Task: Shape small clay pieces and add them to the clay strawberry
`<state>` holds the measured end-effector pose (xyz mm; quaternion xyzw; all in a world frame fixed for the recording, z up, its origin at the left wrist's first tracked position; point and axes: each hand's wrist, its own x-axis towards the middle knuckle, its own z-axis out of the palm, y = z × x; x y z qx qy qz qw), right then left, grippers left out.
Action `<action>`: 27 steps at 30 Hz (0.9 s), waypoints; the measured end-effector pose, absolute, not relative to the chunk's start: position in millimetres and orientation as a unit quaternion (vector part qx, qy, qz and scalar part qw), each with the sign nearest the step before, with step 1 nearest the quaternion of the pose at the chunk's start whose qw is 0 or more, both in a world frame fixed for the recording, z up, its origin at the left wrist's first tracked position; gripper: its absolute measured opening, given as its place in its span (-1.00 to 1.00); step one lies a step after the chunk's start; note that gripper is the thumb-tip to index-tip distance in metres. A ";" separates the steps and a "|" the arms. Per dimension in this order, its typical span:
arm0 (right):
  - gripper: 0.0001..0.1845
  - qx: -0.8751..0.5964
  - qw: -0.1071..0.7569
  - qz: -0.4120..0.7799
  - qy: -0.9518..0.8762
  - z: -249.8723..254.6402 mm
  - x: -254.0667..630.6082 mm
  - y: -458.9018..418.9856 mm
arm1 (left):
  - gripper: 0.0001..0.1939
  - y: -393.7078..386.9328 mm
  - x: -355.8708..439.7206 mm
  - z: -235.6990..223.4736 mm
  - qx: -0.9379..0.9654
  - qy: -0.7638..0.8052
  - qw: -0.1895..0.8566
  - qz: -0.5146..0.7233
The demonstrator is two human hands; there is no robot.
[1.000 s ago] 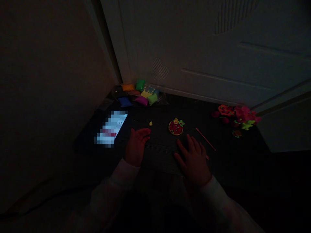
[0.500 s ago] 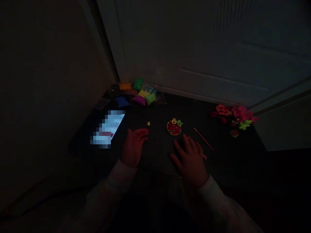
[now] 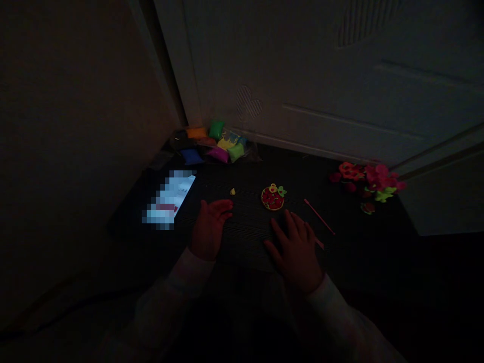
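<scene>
On the dark tabletop, my left hand rests on its side with fingers loosely curved and nothing in them. A small yellow lump lies just beyond its fingertips. My right hand is spread palm down, empty as far as I can see, and partly covers a pink flat-ended tool. Just past its fingers lies a round red clay piece with a yellow rim and two small flowers, one yellow and one green. A thin pink modelling stick lies to the right of that hand.
A lit phone, partly pixelated, lies at the left. Bags of coloured clay are heaped at the back against the white door. At the right sits a cluster of red, pink and yellow-green clay pieces. The scene is dim.
My right hand has shifted slightly left, showing more of the pink flat-ended tool. The left hand stays put. The view sways a little, and the phone's digits have changed from 43 to 44.
</scene>
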<state>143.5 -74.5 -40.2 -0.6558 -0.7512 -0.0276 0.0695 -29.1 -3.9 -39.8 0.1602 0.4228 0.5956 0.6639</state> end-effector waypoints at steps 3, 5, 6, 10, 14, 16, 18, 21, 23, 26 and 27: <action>-0.51 -0.619 0.072 0.006 -0.782 -38.9 137.5 -79.2 | -0.51 -3.5 -28.6 -39.4 0.161 0.426 0.663 0.594; -0.53 -0.615 0.098 0.012 -0.783 -38.1 139.7 -81.1 | -0.51 -3.6 -28.6 -38.9 0.162 0.429 0.662 0.593; -0.53 -0.616 0.117 0.009 -0.779 -37.8 143.2 -81.2 | -0.51 -3.8 -28.7 -38.6 0.162 0.429 0.662 0.593; -0.57 -0.626 0.160 -0.010 -0.763 -37.5 162.4 -78.6 | -0.52 -4.5 -29.0 -38.2 0.164 0.425 0.664 0.592; -0.65 -0.595 0.148 0.002 -0.790 -39.6 161.9 -75.3 | -0.50 -4.3 -28.9 -38.4 0.158 0.425 0.670 0.588; -0.71 -0.586 0.172 0.018 -0.792 -40.9 154.2 -73.0 | -0.50 -4.2 -28.8 -38.3 0.156 0.419 0.670 0.592; -0.79 -0.586 0.200 0.030 -0.785 -41.7 146.5 -70.1 | -0.49 -4.2 -28.8 -38.0 0.154 0.415 0.670 0.596; -0.86 -0.592 0.219 0.032 -0.775 -42.0 140.3 -66.0 | -0.49 -4.4 -28.8 -37.8 0.155 0.417 0.672 0.592; -0.86 -0.600 0.222 0.026 -0.768 -42.5 139.4 -64.1 | -0.50 -4.5 -28.9 -38.0 0.157 0.417 0.671 0.593; -0.85 -0.615 0.223 0.016 -0.756 -44.1 140.5 -63.2 | -0.50 -4.7 -29.3 -38.7 0.154 0.416 0.671 0.595; -0.85 -0.619 0.222 0.014 -0.753 -44.6 141.1 -63.6 | -0.50 -4.7 -29.5 -39.0 0.155 0.416 0.672 0.593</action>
